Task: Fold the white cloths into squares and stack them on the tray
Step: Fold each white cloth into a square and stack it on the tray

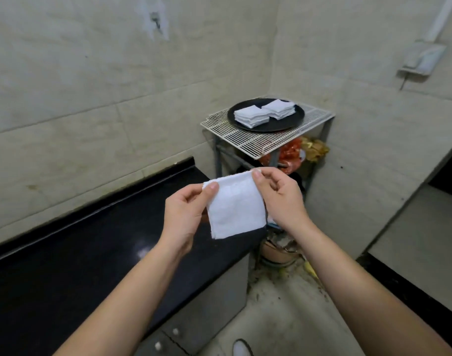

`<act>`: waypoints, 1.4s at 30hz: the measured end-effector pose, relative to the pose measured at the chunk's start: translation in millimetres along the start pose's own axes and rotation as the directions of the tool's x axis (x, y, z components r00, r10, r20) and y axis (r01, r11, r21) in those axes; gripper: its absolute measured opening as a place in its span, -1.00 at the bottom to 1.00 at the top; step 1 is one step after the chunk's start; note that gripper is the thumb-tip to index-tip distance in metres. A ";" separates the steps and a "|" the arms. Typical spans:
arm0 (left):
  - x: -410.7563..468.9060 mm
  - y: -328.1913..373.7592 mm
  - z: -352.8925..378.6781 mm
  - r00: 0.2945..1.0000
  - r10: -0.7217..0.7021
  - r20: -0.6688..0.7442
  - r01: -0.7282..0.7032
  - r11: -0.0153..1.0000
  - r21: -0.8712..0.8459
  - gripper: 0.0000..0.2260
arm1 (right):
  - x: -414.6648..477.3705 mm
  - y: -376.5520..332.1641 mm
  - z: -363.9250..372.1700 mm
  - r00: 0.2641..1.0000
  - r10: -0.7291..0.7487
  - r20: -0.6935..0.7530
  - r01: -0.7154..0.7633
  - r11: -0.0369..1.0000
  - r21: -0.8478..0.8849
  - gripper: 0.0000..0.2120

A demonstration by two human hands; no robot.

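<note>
A folded white cloth [233, 206] hangs in the air over the end of a black counter. My left hand [186, 211] pinches its upper left corner between thumb and fingers. My right hand [278, 194] pinches its upper right corner. Farther back, a round black tray [289, 124] sits on a white wire rack [250, 141]. Two stacks of folded white cloths lie on the tray: the left stack [251, 116] and the right stack [280, 107].
The black counter [91, 253] runs along the tiled wall at the left. Under the rack are red and yellow bags [294, 150] and a pot [276, 253] on a littered floor. A dark ledge [412, 291] borders the right. A white shoe [241, 348] shows at the bottom.
</note>
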State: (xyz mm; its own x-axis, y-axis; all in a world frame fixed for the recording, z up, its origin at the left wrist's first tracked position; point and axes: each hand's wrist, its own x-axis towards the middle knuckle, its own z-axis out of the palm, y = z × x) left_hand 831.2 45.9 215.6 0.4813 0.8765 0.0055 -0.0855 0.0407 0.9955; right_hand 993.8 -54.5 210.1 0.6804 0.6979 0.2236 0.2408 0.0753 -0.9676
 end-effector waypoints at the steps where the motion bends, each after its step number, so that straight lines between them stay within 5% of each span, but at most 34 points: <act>1: 12.2 -3.9 13.0 1.000 -0.001 0.009 0.001 1.000 -0.013 -0.84 | 12.5 5.0 -8.6 1.000 0.010 -0.010 -0.010 1.000 0.001 -0.89; 8: 147.7 -4.1 121.1 0.999 -0.019 0.028 0.022 0.996 -0.086 -0.85 | 150.9 24.7 -77.8 0.977 0.187 0.106 -0.194 0.980 0.054 -0.73; 12: 208.8 13.5 163.3 0.998 0.009 0.064 -0.003 0.996 -0.094 -0.87 | 211.1 24.7 -110.3 0.961 0.234 0.147 -0.255 0.955 0.149 -0.81; 20: 318.3 2.0 211.6 0.991 0.131 0.021 -0.133 0.977 0.170 -0.80 | 333.3 66.9 -135.3 0.947 0.275 0.164 -0.270 0.961 -0.053 -0.85; 25: 401.8 -11.3 250.8 0.980 -0.184 -0.081 0.192 0.977 0.096 -0.77 | 425.9 102.3 -138.2 0.939 0.296 0.178 -0.287 0.955 -0.075 -0.87; 30: 481.6 -14.7 299.3 0.921 -0.388 -0.025 0.389 0.921 0.026 -0.90 | 528.3 131.3 -150.9 0.936 0.320 0.145 -0.313 0.947 -0.068 -0.77; 35: 543.7 -27.9 341.6 0.925 -0.375 -0.050 0.379 0.921 0.092 -0.50 | 610.7 158.8 -171.6 0.906 0.387 0.171 -0.385 0.922 -0.043 -0.70; 42: 581.4 -55.2 367.7 0.920 -0.343 -0.188 0.383 0.888 0.256 -0.37 | 656.1 194.3 -184.8 0.883 0.394 0.253 -0.388 0.919 -0.079 -0.60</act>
State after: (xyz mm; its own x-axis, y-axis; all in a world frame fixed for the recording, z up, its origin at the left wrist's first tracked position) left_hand 1436.5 376.9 198.5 0.3085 0.8829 -0.3540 0.3316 0.2489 0.9100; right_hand 1614.9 286.4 190.5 0.5205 0.8267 -0.2137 0.0118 -0.2572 -0.9663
